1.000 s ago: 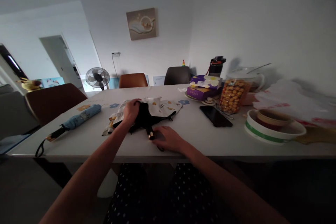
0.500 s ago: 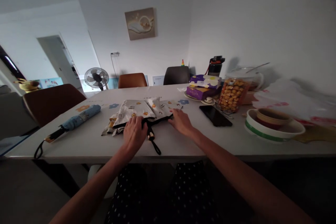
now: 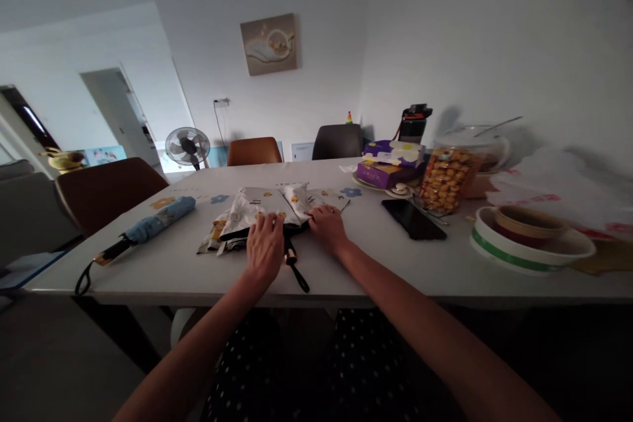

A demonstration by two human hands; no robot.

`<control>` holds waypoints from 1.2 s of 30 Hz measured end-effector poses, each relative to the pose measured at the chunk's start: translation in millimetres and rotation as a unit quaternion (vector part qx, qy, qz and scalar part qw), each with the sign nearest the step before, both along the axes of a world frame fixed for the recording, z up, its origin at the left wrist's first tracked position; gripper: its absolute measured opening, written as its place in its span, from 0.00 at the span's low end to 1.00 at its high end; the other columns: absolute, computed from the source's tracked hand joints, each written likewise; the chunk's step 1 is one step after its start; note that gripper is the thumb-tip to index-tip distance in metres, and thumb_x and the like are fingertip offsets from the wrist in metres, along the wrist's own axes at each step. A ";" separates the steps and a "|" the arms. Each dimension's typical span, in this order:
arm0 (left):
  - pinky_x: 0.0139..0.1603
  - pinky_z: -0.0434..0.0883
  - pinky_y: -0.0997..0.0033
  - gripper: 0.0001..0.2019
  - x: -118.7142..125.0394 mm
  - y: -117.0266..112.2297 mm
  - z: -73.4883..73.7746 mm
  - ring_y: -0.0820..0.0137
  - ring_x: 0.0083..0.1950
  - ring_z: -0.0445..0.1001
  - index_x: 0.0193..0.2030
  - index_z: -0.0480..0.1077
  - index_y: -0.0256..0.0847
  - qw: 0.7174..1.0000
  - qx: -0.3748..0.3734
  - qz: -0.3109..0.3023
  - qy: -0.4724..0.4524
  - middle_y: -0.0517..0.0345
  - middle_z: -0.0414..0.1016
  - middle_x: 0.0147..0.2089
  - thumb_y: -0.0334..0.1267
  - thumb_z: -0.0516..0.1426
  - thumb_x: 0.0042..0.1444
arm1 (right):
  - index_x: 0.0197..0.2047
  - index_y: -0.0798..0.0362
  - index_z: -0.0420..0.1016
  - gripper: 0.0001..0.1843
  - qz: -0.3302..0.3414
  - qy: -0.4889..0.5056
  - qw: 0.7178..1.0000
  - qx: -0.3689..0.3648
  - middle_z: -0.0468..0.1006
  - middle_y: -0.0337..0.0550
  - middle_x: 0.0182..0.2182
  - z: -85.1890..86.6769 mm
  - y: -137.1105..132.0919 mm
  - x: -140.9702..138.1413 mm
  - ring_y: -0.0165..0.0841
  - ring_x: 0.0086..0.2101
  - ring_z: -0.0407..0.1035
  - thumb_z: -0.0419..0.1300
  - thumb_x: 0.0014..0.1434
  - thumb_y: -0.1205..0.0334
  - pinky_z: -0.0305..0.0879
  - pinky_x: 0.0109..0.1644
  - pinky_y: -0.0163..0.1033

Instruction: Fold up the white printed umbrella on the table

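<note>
- No word, number or brand can be read anywhere in the view; the room is dim and all print shows too small.
- Purple box point(image 3: 383, 173) at the far side of the table point(image 3: 445, 270): pale and yellow print on its lid and side, blurred beyond reading.
- White plastic bag point(image 3: 544, 194) at the right: red marks that may be lettering, smeared and illegible.
- Folded patterned umbrella point(image 3: 262, 204) at the middle of the table: small dark marks among its yellow figures; whether they are letters cannot be told.
</note>
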State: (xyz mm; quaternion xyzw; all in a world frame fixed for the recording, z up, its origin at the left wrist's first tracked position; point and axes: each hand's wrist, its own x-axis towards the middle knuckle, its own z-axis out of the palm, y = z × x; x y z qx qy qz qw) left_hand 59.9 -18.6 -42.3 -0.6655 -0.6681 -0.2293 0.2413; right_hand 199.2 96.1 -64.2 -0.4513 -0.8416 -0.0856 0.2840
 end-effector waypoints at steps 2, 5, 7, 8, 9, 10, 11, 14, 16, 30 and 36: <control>0.52 0.60 0.60 0.17 -2.5 10.7 4.3 0.59 0.55 0.62 0.51 0.67 0.40 0.999 0.010 -0.021 0.043 0.49 0.66 0.55 0.29 0.47 0.58 | 0.41 0.56 0.73 0.11 0.000 0.013 1.000 0.006 0.75 0.49 0.43 -2.3 1.5 2.9 0.37 0.45 0.65 0.51 0.58 0.67 0.50 0.53 0.42; 0.52 0.60 0.59 0.13 -10.9 28.7 11.4 0.59 0.54 0.62 0.44 0.72 0.42 0.998 -0.015 -0.039 0.040 0.52 0.69 0.54 0.30 0.49 0.57 | 0.39 0.56 0.73 0.11 -0.010 0.042 0.999 -0.005 0.76 0.48 0.41 -2.0 3.9 8.8 0.37 0.44 0.66 0.50 0.59 0.67 0.53 0.50 0.41; 0.50 0.61 0.61 0.12 -19.9 36.7 15.2 0.60 0.52 0.65 0.41 0.72 0.43 0.999 -0.022 -0.023 -0.009 0.54 0.72 0.50 0.32 0.49 0.57 | 0.39 0.56 0.73 0.11 -0.031 0.069 0.997 -0.030 0.76 0.48 0.40 0.1 6.3 12.8 0.36 0.43 0.67 0.50 0.58 0.67 0.55 0.48 0.40; 0.49 0.62 0.61 0.12 -25.4 38.8 16.3 0.61 0.51 0.66 0.41 0.72 0.43 0.999 -0.016 -0.003 -0.043 0.54 0.73 0.48 0.32 0.49 0.57 | 0.39 0.56 0.73 0.11 -0.049 0.085 0.994 -0.042 0.76 0.48 0.40 1.5 7.8 14.5 0.36 0.43 0.67 0.50 0.58 0.68 0.56 0.47 0.39; 0.49 0.62 0.62 0.13 -31.3 39.6 16.4 0.62 0.50 0.67 0.42 0.72 0.42 0.997 -0.004 0.021 -0.079 0.53 0.74 0.46 0.32 0.48 0.57 | 0.40 0.57 0.73 0.12 -0.069 0.102 0.991 -0.052 0.76 0.48 0.41 2.8 9.4 16.0 0.36 0.43 0.67 0.50 0.58 0.68 0.57 0.46 0.38; 0.49 0.63 0.63 0.13 -37.5 39.4 15.3 0.62 0.49 0.67 0.43 0.72 0.41 0.993 0.010 0.044 -0.112 0.53 0.74 0.45 0.32 0.48 0.56 | 0.40 0.57 0.73 0.12 -0.091 0.119 0.987 -0.059 0.76 0.49 0.41 3.8 11.0 17.1 0.36 0.43 0.68 0.49 0.58 0.68 0.57 0.46 0.38; 0.50 0.63 0.63 0.14 -43.7 38.4 12.8 0.62 0.49 0.67 0.43 0.71 0.40 0.989 0.021 0.060 -0.136 0.52 0.74 0.45 0.32 0.47 0.56 | 0.41 0.57 0.73 0.13 -0.110 0.133 0.983 -0.065 0.76 0.49 0.41 4.5 12.4 17.9 0.36 0.42 0.68 0.49 0.58 0.68 0.58 0.45 0.38; 0.52 0.63 0.65 0.14 -59.6 33.3 -1.4 0.63 0.50 0.68 0.42 0.72 0.39 0.986 0.005 0.045 -0.161 0.52 0.74 0.45 0.31 0.47 0.55 | 0.42 0.56 0.73 0.13 -0.131 0.131 0.979 -0.079 0.76 0.49 0.41 4.0 14.4 18.0 0.37 0.43 0.69 0.48 0.58 0.68 0.60 0.45 0.39; 0.52 0.63 0.65 0.14 -65.4 30.1 -12.8 0.63 0.50 0.68 0.42 0.72 0.39 0.986 -0.028 0.017 -0.163 0.53 0.74 0.45 0.30 0.48 0.54 | 0.40 0.56 0.74 0.13 -0.115 0.098 0.985 -0.088 0.76 0.50 0.41 1.9 14.0 16.9 0.38 0.43 0.69 0.49 0.58 0.69 0.60 0.46 0.40; 0.56 0.61 0.63 0.12 -57.4 27.8 -27.4 0.66 0.54 0.65 0.41 0.75 0.45 0.987 -0.026 -0.092 -0.129 0.58 0.73 0.50 0.33 0.51 0.55 | 0.56 0.58 0.63 0.25 0.093 0.090 0.991 0.045 0.65 0.51 0.56 6.6 -10.8 6.7 0.36 0.57 0.55 0.45 0.55 0.77 0.49 0.59 0.45; 0.56 0.60 0.64 0.13 -52.9 19.5 -20.5 0.66 0.54 0.65 0.42 0.74 0.44 0.989 -0.005 -0.063 -0.135 0.57 0.73 0.50 0.31 0.51 0.55 | 0.54 0.53 0.67 0.21 0.327 -0.025 0.944 0.019 0.70 0.45 0.53 -5.9 -20.6 -11.4 0.34 0.55 0.59 0.48 0.58 0.73 0.52 0.58 0.44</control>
